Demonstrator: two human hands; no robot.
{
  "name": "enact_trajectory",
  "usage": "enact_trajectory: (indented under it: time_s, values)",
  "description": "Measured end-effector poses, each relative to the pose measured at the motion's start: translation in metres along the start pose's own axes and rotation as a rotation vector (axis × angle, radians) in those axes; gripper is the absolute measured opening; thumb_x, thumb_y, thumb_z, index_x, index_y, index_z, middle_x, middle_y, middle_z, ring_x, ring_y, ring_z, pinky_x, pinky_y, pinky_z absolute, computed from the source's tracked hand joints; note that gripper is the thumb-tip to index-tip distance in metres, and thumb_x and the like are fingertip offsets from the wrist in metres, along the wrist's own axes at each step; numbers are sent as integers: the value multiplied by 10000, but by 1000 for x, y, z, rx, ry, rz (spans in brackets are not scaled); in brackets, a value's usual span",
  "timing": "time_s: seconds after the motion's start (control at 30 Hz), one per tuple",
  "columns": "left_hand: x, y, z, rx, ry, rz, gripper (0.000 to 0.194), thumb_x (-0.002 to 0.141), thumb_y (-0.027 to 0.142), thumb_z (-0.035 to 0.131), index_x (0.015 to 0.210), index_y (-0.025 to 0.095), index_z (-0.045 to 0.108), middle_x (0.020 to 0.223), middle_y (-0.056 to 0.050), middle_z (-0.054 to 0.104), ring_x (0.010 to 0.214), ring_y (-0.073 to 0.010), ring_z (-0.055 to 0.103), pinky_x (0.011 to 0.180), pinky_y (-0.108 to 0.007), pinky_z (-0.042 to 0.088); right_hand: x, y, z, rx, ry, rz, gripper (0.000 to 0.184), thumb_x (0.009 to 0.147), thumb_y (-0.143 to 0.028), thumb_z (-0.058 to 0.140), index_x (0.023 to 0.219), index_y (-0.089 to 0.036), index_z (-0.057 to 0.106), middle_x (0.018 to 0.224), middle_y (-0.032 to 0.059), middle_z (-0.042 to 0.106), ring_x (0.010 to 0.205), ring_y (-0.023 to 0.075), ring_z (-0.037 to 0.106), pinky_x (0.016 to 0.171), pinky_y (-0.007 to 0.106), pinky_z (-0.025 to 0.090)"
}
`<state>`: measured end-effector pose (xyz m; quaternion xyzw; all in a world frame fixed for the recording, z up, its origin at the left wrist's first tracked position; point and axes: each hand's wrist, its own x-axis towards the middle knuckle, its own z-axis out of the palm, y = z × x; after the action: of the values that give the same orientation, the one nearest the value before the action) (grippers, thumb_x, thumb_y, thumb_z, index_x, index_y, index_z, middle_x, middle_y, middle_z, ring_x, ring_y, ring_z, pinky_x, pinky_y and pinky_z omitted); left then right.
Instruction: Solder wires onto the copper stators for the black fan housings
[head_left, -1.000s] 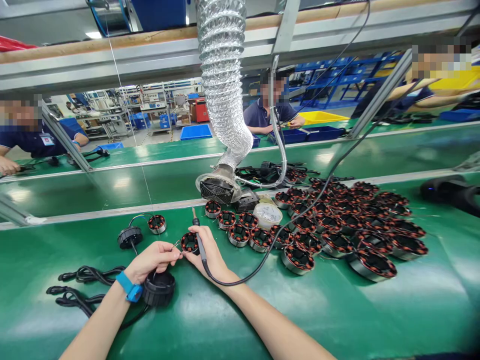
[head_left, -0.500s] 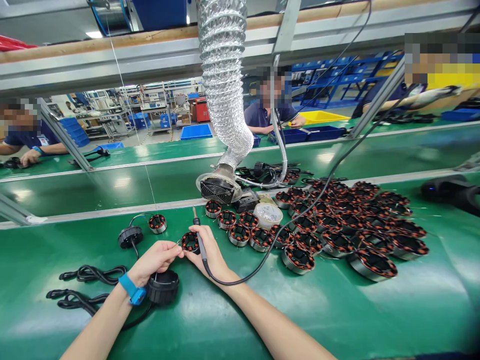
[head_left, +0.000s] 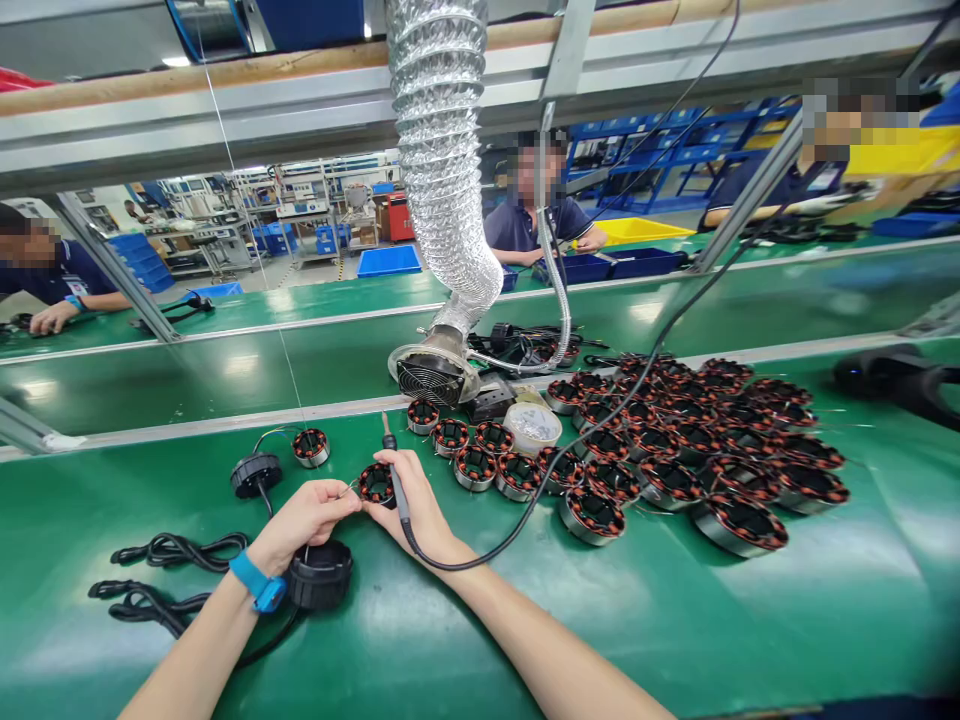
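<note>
One coil ring (head_left: 310,449), ten o'clock, seems wired; centrally, left hand (head_left: 309,524) pinches wire (head_left: 349,488), right hand (head_left: 420,505) grips soldering iron (head_left: 399,492), touching second ring (head_left: 374,485); massed rings (head_left: 696,442), three o'clock, seemingly remain.

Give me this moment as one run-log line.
left hand: pinching thin wire | right hand: gripping soldering iron, also touching copper-wound ring | nearby: black housing

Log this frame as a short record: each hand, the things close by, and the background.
Left hand: pinching a thin wire beside a wound ring
Right hand: holding a soldering iron, tip pointing away from the wearer; touching the same ring
Beside left wrist: black housing
Left on bench: looped black cables
Right of hands: many more wound rings, some around a round tub
Overhead: silver duct
Background: co-workers at another bench
</note>
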<state>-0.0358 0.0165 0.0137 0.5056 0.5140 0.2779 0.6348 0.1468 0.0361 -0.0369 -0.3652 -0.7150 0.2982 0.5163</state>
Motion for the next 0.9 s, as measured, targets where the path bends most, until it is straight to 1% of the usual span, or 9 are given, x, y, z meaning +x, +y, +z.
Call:
enact_trajectory:
  time_s: [0.1,0.27,0.37,0.43,0.57,0.63,0.73,0.8,0.9]
  values:
    - [2,-2,1,-29,-14,-4,477,712,603,712,770,156,557,451,138,221,393,-22,77,374,-201,58,0,-1,0,2,5,-3,626,672,-73,756,1206,-257,485,1100,44,486,952,191,586,870,329,511]
    - [4,-6,1,-88,-52,-48,483,731,623,684,724,158,553,430,141,200,386,-23,68,358,-191,62,-1,-4,-1,9,-19,4,638,672,-45,745,1208,-258,473,1111,49,478,966,194,583,887,336,506]
    - [3,-6,0,-79,-53,-61,511,758,646,643,786,137,599,449,140,194,397,-25,67,366,-191,70,-1,-5,-2,3,-23,9,625,681,-53,742,1206,-257,471,1112,46,475,969,192,584,897,336,502]
    - [2,-6,-1,-64,-24,-38,498,760,625,658,811,133,602,481,132,221,406,-24,95,377,-189,94,-1,-5,-2,-1,-26,17,624,684,-63,747,1208,-257,471,1120,44,475,977,191,584,910,337,497]
    - [1,-4,-2,12,62,51,434,701,519,769,739,148,547,533,104,326,419,-19,212,402,-182,186,0,-5,-4,-7,-27,36,653,665,-54,768,1210,-254,469,1129,45,473,977,190,584,909,334,496]
    - [2,-3,-1,35,85,60,445,691,526,771,718,149,537,528,104,319,416,-18,199,397,-187,155,0,-4,-4,-11,-24,31,652,667,-53,765,1213,-253,469,1127,46,474,975,191,585,906,333,499]
    - [2,-1,2,15,89,51,466,692,568,746,728,147,549,499,122,247,416,-22,125,397,-201,68,1,-2,-4,-17,-18,5,649,677,-67,764,1224,-256,470,1136,49,477,1002,199,578,912,333,497]
    - [3,0,4,-9,75,34,486,690,594,731,733,142,559,491,129,215,424,-25,97,400,-204,48,1,-1,-4,-20,-14,-6,658,678,-70,765,1231,-262,467,1144,49,478,1018,202,571,919,335,492]
    - [3,-1,6,-32,70,3,507,692,624,709,711,147,538,490,133,211,428,-25,82,397,-202,42,1,-1,-4,-20,-25,-12,654,685,-66,756,1236,-260,463,1146,50,478,1014,199,570,922,337,489]
